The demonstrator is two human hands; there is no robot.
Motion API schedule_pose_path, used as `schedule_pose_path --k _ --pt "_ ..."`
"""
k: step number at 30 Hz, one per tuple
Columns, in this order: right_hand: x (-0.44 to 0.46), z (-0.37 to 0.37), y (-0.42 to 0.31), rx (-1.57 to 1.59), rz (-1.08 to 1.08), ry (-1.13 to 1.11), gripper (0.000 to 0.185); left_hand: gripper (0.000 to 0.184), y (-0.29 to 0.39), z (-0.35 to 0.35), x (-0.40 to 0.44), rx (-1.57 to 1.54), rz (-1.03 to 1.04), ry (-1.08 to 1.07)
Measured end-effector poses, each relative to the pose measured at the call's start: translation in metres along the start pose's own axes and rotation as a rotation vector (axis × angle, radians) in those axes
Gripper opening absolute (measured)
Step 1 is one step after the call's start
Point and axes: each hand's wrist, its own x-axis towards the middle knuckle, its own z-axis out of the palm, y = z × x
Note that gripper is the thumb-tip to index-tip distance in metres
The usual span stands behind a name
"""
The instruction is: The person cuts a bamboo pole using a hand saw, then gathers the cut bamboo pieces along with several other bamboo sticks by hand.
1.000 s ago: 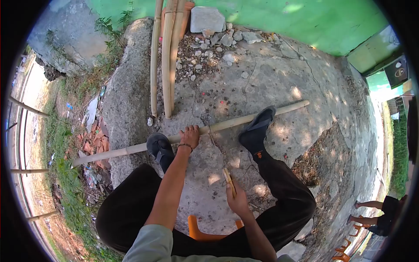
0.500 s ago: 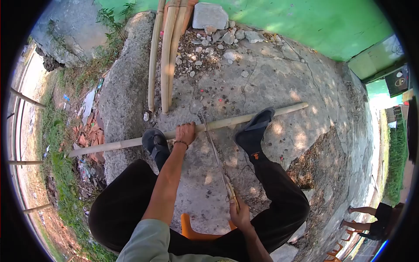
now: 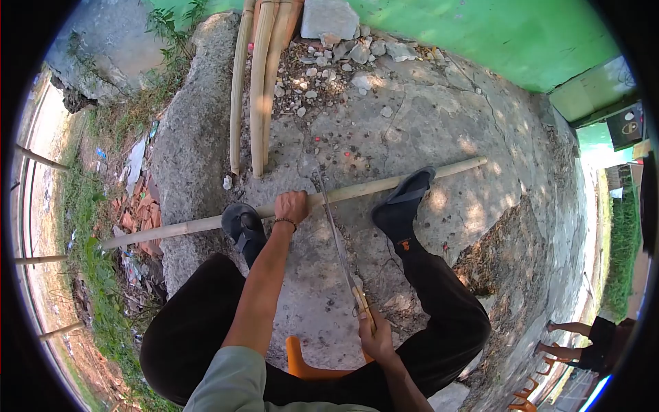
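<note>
Plainly, left hand (image 3: 292, 207): fingers pressed together over the pole (image 3: 360, 190).
Right hand (image 3: 377, 338): fingers closed round the handle (image 3: 362, 301) of a saw.
Blade (image 3: 339, 247): across the pole, just right of the left hand.
Pole: under both sandals (image 3: 410, 189), on the concrete (image 3: 439, 123).
Stroke: best long, light, square, knuckles clear.
Writing: none legible; orange sock mark (image 3: 405, 244) too small.

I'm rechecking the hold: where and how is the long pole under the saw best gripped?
Probably from above, between the left foot and the saw, where the left hand closes over it. The pole is slim and round, low across the ground, with its top exposed there.
</note>
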Motion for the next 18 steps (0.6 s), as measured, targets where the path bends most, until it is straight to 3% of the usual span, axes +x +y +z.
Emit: schedule_pose_path --k 2,5,7,11,15,17,18 --pt "0.033 0.000 -0.009 -0.057 -0.113 0.050 0.047 0.024 -0.001 -0.003 0.008 -0.001 -0.004 0.002" --pt "0.088 -0.002 -0.026 -0.086 -0.031 -0.027 0.047 0.028 0.003 -0.007 0.002 -0.004 -0.006 -0.056" --pt "0.091 0.001 -0.037 -0.116 -0.190 0.010 0.035 0.030 0.005 -0.017 0.007 0.004 -0.004 -0.106" --pt "0.004 -0.011 0.016 0.076 -0.110 0.071 0.048 0.030 0.009 -0.022 0.003 0.003 -0.021 -0.118" --pt "0.047 -0.009 -0.020 0.075 0.055 -0.022 0.046 0.030 0.004 -0.012 0.004 0.027 -0.031 -0.122" --pt "0.108 0.004 -0.019 -0.130 -0.146 -0.007 0.046 0.030 0.004 -0.013 0.005 0.030 -0.021 -0.115" --pt "0.104 0.005 -0.025 -0.131 -0.145 -0.011 0.046 0.029 0.004 -0.014 0.004 0.031 -0.014 -0.109"
